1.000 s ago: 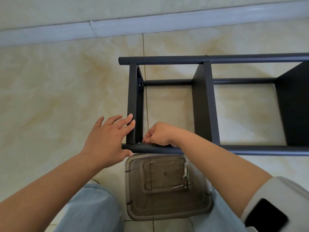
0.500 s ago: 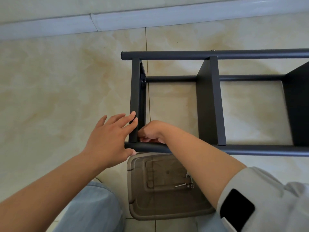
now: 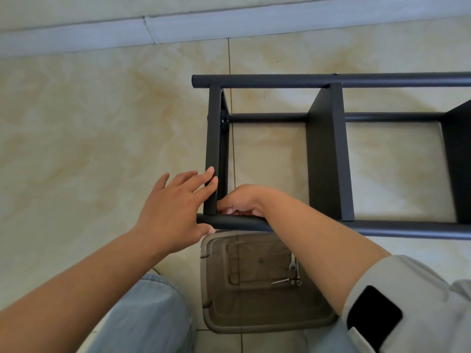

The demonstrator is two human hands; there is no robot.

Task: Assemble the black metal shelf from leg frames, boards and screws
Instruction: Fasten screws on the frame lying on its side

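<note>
The black metal shelf (image 3: 382,229) lies on its side on the tiled floor, its leg tubes running left to right. My left hand (image 3: 173,207) rests with straight fingers on the end board (image 3: 212,138) and the near tube's tip. My right hand (image 3: 242,200) reaches inside the corner where that board meets the near tube. Its curled fingers pinch a small part there, seemingly a screw, which the hand mostly hides. A second board (image 3: 328,159) stands fitted between the tubes, and a third (image 3: 458,161) shows at the right edge.
A translucent brown plastic box (image 3: 254,319) sits on the floor between my knees, under my right forearm. It holds a small wrench and a few loose fasteners (image 3: 293,278). A pale baseboard (image 3: 229,24) runs along the wall beyond the shelf.
My right hand has pushed deeper into the corner beside the end board. My left hand stays on the board and tube. The view has shifted slightly.
</note>
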